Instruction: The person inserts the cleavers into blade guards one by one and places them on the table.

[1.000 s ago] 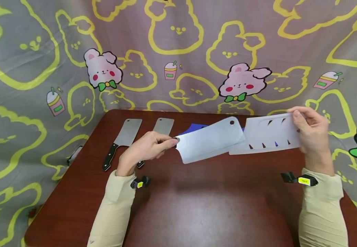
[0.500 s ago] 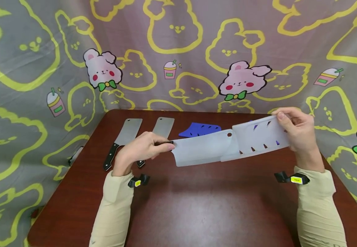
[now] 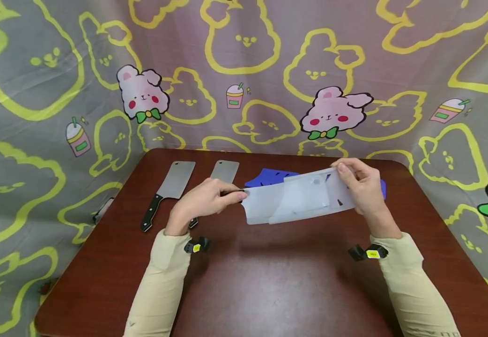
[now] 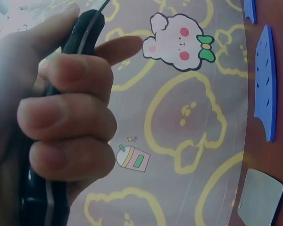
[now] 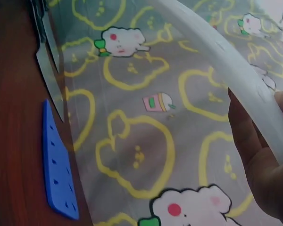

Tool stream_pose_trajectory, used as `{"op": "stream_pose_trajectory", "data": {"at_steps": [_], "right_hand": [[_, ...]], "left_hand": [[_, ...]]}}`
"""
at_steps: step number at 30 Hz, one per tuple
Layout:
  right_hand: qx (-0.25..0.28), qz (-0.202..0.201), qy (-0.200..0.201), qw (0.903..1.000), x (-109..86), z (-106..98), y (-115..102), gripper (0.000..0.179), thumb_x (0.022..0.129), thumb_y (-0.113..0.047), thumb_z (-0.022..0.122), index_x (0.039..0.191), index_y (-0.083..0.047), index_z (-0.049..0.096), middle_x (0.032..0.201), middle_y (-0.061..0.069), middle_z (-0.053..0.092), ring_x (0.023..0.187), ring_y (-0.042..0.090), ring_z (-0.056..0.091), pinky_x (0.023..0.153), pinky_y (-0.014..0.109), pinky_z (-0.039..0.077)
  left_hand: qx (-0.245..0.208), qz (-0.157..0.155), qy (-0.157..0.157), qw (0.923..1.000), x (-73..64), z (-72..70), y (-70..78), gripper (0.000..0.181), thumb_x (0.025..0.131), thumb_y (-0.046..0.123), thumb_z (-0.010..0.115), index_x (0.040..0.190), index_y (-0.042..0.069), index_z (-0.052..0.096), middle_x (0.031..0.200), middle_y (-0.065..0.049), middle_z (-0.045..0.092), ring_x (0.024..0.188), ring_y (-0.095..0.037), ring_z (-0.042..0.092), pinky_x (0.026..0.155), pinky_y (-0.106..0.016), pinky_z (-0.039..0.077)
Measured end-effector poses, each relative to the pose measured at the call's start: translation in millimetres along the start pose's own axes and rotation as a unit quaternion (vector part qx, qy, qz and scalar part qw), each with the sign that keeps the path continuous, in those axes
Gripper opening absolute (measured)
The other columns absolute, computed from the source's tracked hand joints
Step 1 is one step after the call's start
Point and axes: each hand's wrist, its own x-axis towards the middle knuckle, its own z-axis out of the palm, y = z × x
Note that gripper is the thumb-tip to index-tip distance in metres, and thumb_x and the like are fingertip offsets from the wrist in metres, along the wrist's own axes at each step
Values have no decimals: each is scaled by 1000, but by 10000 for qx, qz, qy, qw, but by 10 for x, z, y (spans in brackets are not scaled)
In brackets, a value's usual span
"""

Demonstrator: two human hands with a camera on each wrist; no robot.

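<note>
My left hand (image 3: 203, 201) grips a cleaver (image 3: 256, 206) by its black handle (image 4: 87, 33), fingers curled round it in the left wrist view. The blade points right, raised above the table. Its far part, with the hanging hole, shows through a translucent white blade guard (image 3: 300, 199). My right hand (image 3: 364, 189) pinches the guard at its right end, thumb in front. In the right wrist view the guard (image 5: 226, 56) appears edge-on as a curved pale strip beside the fingers. A short stretch of bare blade shows between the left hand and the guard.
Two more cleavers lie at the table's left: one (image 3: 177, 180) fully seen, another (image 3: 225, 172) partly behind the left hand. A blue blade guard (image 3: 271, 177) lies at the back, another blue piece (image 3: 383, 188) behind the right hand. A patterned curtain (image 3: 244, 84) borders the brown table (image 3: 286, 290).
My right hand has moved left with the white guard, which has slid over most of the cleaver's blade. The left hand stays in nearly the same place, still holding the handle.
</note>
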Motion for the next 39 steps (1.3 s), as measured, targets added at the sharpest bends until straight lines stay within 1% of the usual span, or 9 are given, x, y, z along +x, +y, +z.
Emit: {"op": "stream_pose_trajectory", "data": {"at_steps": [4, 10, 15, 19, 22, 28, 33, 36, 39], "right_hand": [[-308, 241, 150, 9991, -33, 127, 21, 19, 97, -6, 57, 103, 10, 64, 90, -5, 70, 75, 10, 67, 58, 24, 57], [-723, 693, 92, 9949, -77, 304, 90, 25, 99, -17, 58, 106, 6, 65, 86, -11, 68, 72, 8, 63, 58, 24, 55], [-827, 737, 50, 9938, -93, 337, 82, 25, 100, -19, 57, 106, 3, 66, 88, -11, 68, 74, 9, 62, 58, 25, 54], [-1038, 681, -123, 9922, -86, 297, 30, 26, 100, -20, 56, 108, 2, 66, 94, -12, 67, 80, 10, 63, 62, 25, 55], [-1217, 706, -190, 9899, -81, 246, -9, 25, 100, -21, 56, 109, 2, 66, 95, -14, 66, 82, 9, 63, 63, 25, 56], [-1255, 832, -407, 9878, -55, 154, -26, 26, 100, -21, 57, 108, 2, 65, 94, -13, 66, 79, 9, 64, 62, 27, 56], [-1299, 906, -613, 9855, -45, 82, 7, 25, 101, -21, 55, 108, 1, 65, 93, -12, 66, 77, 10, 65, 60, 29, 55], [-1439, 1064, -882, 9799, -34, 29, 41, 28, 102, -24, 54, 112, -1, 64, 96, -11, 66, 79, 13, 66, 62, 33, 57], [-1788, 1279, -1255, 9674, -18, -63, 75, 30, 102, -28, 52, 114, -4, 64, 99, -5, 66, 83, 18, 65, 63, 36, 57]], "left_hand": [[207, 105, 138, 9996, 59, 54, 43, 27, 97, 46, 57, 105, 26, 74, 53, 7, 44, 49, -8, 44, 57, -28, 40], [787, 327, 382, 9956, 169, 179, 80, 33, 99, 46, 53, 105, 22, 74, 61, 11, 48, 58, -5, 44, 61, -25, 41], [776, 283, 464, 9955, 172, 226, 79, 31, 100, 45, 53, 92, 22, 72, 61, 10, 48, 57, -6, 43, 60, -25, 39], [585, 177, 367, 9975, 163, 246, 93, 34, 100, 48, 51, 81, 23, 64, 55, 8, 44, 50, -6, 43, 56, -26, 37], [420, 130, 203, 9988, 178, 281, 111, 39, 99, 53, 48, 78, 22, 60, 53, 6, 47, 48, -7, 47, 56, -26, 38], [218, -42, -14, 9998, 196, 354, 125, 41, 99, 54, 47, 77, 21, 56, 54, 4, 51, 49, -10, 52, 59, -29, 41], [196, -34, -145, 9997, 220, 393, 132, 40, 100, 54, 46, 81, 20, 58, 56, 3, 54, 50, -11, 54, 60, -30, 42], [228, -63, -229, 9995, 237, 420, 124, 40, 100, 53, 46, 81, 20, 58, 56, 3, 54, 51, -11, 54, 60, -30, 43], [272, -34, -288, 9992, 280, 470, 111, 39, 101, 51, 46, 82, 19, 59, 56, 3, 55, 51, -10, 55, 62, -30, 44]]}}
